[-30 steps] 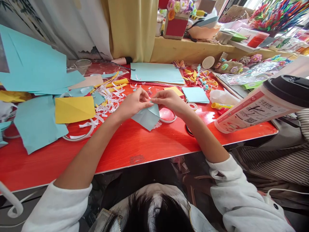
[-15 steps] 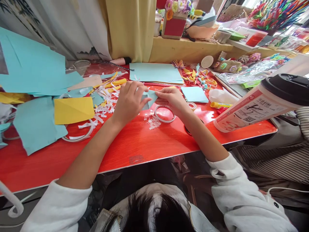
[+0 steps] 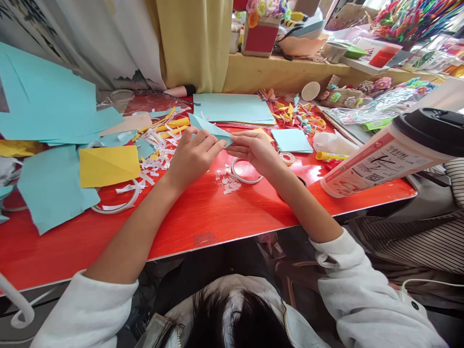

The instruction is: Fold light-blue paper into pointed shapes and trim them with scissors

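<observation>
A small piece of light blue paper (image 3: pixel 212 127), partly folded, is held between both hands above the red table. My left hand (image 3: pixel 195 153) grips its left and lower part, fingers closed and bent over it. With thumb and fingers pinched together, my right hand (image 3: pixel 255 149) has hold of the paper's right end. Part of the sheet is covered by the left fingers. Below the hands lie a white ring (image 3: pixel 247 172) and a little heap of clear scraps (image 3: pixel 229 182). Right of my right hand is a stack of small blue squares (image 3: pixel 292 140).
Large blue sheets (image 3: pixel 47 96) and a yellow sheet (image 3: pixel 109 167) cover the left side. White paper shreds (image 3: pixel 159 150) lie beside my left hand. A tall lidded cup (image 3: pixel 384 152) stands at the right. Folded paper bits (image 3: pixel 299 116) and a blue stack (image 3: pixel 232 108) are behind.
The blue paper has been turned, and more of it now shows above my left fingers. My left hand has gone from spread fingers to closed on the paper.
</observation>
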Demonstrator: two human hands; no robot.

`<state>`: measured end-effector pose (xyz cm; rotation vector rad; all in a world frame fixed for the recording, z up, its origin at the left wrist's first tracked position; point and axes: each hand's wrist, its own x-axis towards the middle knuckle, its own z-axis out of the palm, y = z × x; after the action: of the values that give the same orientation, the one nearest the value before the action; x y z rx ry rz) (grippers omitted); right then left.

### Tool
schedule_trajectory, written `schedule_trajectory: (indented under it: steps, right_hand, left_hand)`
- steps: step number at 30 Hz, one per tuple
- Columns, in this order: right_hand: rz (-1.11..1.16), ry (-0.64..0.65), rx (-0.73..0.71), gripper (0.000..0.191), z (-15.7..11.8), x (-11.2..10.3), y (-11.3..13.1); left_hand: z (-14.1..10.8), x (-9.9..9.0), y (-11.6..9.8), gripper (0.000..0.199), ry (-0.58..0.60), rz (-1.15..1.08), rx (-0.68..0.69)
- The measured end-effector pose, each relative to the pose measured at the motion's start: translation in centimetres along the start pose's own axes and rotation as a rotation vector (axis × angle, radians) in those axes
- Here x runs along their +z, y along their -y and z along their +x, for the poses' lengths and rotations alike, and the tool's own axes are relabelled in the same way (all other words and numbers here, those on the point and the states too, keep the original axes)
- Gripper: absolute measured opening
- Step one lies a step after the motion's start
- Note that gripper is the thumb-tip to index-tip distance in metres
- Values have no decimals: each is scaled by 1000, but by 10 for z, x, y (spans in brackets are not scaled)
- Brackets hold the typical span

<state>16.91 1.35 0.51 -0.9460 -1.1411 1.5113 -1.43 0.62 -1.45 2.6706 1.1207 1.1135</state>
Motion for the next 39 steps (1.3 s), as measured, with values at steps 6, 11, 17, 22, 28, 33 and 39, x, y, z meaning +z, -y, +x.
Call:
schedule_trajectory:
  steps: [6, 11, 17, 22, 28, 33, 39]
  right_hand:
    - [24, 61, -31, 5, 2, -1, -6]
    - [-5, 82, 22, 3, 2, 0, -7]
    - [-21, 71, 1, 4, -1, 6, -6]
    - [-75, 78, -35, 7, -2, 9, -6]
    - [-99, 95, -61, 11, -1, 9, -9]
    - [-188, 91, -110, 16, 1, 6, -8]
    - [-325, 106, -245, 28, 4, 2, -5]
  left_hand:
    - [0, 3, -2, 21, -44, -24, -56]
    - [0, 3, 0, 22, -36, 35, -58]
    - [4, 9, -3, 25, -203, 189, -189]
    - [6, 10, -8, 17, -287, 147, -280]
    - [7, 4, -8, 18, -319, 60, -318]
    - [9, -1, -4, 17, -232, 123, -316]
    - [14, 1, -4, 19, -142, -224, -469]
